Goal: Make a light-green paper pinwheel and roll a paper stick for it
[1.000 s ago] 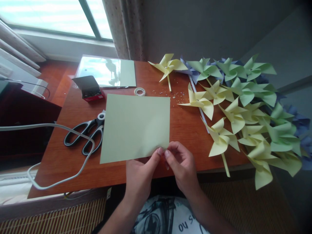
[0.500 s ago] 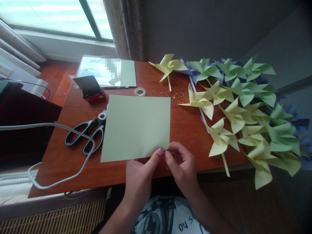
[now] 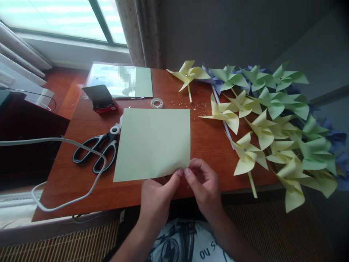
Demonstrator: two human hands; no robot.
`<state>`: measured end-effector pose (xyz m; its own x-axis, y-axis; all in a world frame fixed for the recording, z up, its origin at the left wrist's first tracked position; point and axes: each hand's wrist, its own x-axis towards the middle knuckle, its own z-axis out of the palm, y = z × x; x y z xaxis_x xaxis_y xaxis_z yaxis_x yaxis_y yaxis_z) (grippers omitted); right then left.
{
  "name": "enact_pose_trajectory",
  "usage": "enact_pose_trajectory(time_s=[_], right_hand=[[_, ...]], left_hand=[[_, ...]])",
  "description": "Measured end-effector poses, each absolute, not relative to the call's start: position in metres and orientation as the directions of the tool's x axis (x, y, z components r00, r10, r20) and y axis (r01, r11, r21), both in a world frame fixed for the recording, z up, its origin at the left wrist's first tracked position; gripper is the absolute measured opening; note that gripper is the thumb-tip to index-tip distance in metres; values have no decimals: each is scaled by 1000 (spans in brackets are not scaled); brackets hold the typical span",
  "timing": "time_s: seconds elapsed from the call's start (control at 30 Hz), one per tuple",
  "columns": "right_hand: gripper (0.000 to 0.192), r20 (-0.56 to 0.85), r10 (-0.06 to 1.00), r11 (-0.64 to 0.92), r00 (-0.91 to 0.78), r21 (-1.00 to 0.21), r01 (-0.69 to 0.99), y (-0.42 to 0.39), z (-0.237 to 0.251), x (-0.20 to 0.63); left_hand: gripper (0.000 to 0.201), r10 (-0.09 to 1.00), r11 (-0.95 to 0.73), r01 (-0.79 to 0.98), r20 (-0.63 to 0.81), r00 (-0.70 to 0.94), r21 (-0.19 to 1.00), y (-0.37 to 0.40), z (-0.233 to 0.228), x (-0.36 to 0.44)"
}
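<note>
A pale green sheet of paper [image 3: 154, 142] lies on the wooden table [image 3: 209, 142]. My left hand [image 3: 156, 198] and my right hand [image 3: 203, 183] meet at the sheet's near right corner. Both pinch that corner with thumb and fingertips, and the corner is lifted slightly off the table. The rest of the sheet rests flat.
Black-handled scissors [image 3: 95, 149] lie left of the sheet, partly under it. A white cable [image 3: 68, 145] loops over them. A tape roll [image 3: 156, 103], a small red box [image 3: 100, 99] and a clear folder [image 3: 120, 80] sit behind. Several yellow, green and blue paper pinwheels [image 3: 272, 120] fill the right side.
The sheet has turned slightly and its far left corner has shifted right. Both hands stay pinched on the near right corner.
</note>
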<state>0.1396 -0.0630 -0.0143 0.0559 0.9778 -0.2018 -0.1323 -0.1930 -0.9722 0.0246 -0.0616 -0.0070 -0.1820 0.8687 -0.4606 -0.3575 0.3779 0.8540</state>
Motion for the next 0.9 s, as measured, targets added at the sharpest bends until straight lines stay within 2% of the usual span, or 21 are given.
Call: enact_pose_trajectory(time_s=[0.23,0.53,0.67,0.9], right_hand=[[13,-178,983,-169,33,-967,-191,-65,-17,141],[12,-179,981,-166,71,-974,-152,-65,-20,139],[12,-206,973,-185,106,-965,-185,-63,-21,137],[16,-198,974,-173,113,-965,-195,-61,-21,137]], left_hand=[[32,854,382,-481,-500,-142,789,-60,0,27],[27,841,414,-506,-530,-104,757,-62,1,26],[29,857,376,-501,-498,-131,779,-62,-1,26],[28,877,355,-376,-444,-182,856,-63,-10,25]])
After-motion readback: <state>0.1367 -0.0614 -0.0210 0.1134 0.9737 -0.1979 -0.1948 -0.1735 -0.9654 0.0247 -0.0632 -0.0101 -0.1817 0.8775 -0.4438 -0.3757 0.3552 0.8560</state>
